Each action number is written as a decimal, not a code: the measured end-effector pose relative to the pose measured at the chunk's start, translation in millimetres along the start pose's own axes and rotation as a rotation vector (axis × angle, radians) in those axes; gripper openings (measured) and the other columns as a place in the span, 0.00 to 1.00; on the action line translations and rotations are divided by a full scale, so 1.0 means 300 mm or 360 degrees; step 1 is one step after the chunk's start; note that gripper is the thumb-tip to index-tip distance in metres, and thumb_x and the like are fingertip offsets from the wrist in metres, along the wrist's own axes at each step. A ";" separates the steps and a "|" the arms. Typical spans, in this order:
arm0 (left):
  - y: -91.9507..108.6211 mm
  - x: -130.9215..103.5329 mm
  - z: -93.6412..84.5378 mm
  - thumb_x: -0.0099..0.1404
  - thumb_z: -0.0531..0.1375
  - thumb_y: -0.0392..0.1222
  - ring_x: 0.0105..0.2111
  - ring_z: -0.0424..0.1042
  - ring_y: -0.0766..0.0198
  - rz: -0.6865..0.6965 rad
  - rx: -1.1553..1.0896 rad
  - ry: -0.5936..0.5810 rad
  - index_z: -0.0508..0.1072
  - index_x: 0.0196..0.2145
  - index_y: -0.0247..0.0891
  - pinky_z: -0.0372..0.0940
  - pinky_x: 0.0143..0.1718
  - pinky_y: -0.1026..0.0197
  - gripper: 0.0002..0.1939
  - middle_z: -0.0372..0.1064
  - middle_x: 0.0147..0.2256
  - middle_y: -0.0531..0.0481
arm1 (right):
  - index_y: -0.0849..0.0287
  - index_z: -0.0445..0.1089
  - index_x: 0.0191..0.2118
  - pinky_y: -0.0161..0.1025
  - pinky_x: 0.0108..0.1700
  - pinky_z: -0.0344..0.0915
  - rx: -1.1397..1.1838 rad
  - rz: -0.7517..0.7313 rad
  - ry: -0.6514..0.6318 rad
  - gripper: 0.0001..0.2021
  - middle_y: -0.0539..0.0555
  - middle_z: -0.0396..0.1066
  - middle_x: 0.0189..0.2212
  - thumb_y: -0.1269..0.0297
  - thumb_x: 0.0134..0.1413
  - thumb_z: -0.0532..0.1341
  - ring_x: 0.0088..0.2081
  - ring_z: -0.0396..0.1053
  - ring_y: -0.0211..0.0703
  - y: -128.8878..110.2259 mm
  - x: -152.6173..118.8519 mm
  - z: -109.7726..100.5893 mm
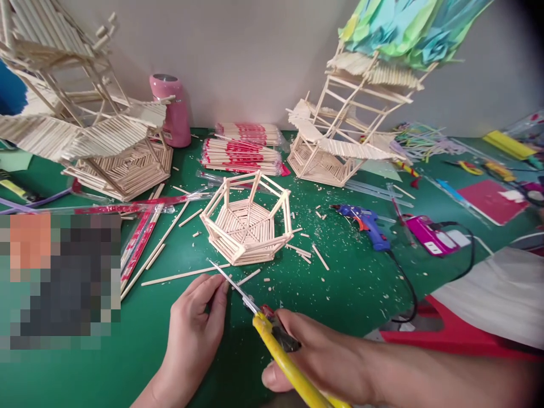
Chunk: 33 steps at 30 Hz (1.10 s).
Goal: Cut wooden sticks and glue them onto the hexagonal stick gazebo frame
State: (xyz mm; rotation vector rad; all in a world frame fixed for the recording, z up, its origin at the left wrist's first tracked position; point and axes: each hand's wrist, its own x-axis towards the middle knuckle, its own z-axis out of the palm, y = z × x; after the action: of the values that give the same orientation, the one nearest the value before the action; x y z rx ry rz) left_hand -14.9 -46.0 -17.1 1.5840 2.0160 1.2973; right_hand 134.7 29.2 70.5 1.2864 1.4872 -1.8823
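Note:
My right hand [297, 351] is wrapped round yellow-handled scissors [272, 340]. Their thin metal blades point up and left, with the tips passing over the fingers of my left hand [198, 311]. The left thumb and forefinger are pinched on a thin wooden stick [249, 277], and a short length of it shows to the right of the blades. Just beyond both hands stands a polygonal wooden stick frame [249, 221], with a ribbed floor, short posts and a top rim. A longer loose stick [178, 276] lies left of the blades.
Two taller stick towers [119, 164] [323, 161] stand at the back, with packs of sticks [242, 156] and a pink bottle [172, 110] between them. A blue glue gun [368, 224] and a magenta power strip [433, 235] lie right. Stick scraps dot the green table [272, 379].

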 end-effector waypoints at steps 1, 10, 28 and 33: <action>-0.001 0.000 -0.002 0.63 0.54 0.36 0.25 0.71 0.65 -0.0004 -0.0013 -0.0006 0.72 0.28 0.33 0.64 0.23 0.69 0.10 0.71 0.25 0.47 | 0.56 0.52 0.23 0.30 0.22 0.48 -0.0002 0.0025 -0.0037 0.11 0.42 0.50 0.17 0.69 0.39 0.59 0.21 0.49 0.31 -0.004 -0.002 -0.004; -0.008 -0.008 -0.019 0.62 0.55 0.36 0.26 0.70 0.66 -0.0059 -0.0135 -0.0039 0.73 0.30 0.35 0.65 0.26 0.69 0.07 0.71 0.27 0.49 | 0.57 0.55 0.27 0.32 0.26 0.53 -0.0229 0.0138 0.0108 0.13 0.41 0.54 0.21 0.65 0.40 0.62 0.24 0.53 0.32 -0.008 -0.001 -0.008; -0.001 0.017 0.006 0.62 0.52 0.37 0.25 0.71 0.65 -0.0176 -0.0058 -0.0051 0.72 0.25 0.36 0.65 0.25 0.69 0.12 0.70 0.24 0.49 | 0.57 0.53 0.22 0.30 0.21 0.49 -0.0019 0.0239 0.0164 0.10 0.40 0.51 0.15 0.78 0.33 0.54 0.19 0.49 0.29 0.010 0.052 0.008; 0.007 0.026 0.005 0.62 0.51 0.36 0.24 0.72 0.65 -0.0162 -0.0032 -0.0021 0.71 0.24 0.35 0.65 0.25 0.69 0.12 0.71 0.23 0.48 | 0.56 0.51 0.20 0.29 0.19 0.47 0.0137 0.0277 0.0076 0.10 0.39 0.49 0.13 0.79 0.30 0.52 0.16 0.46 0.28 0.020 0.065 0.008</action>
State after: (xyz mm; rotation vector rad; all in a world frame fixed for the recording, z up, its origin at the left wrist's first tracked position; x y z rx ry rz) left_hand -15.4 -38.3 -14.0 1.4571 2.0407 1.2622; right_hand 128.9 29.2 50.8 1.4593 1.2835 -1.8316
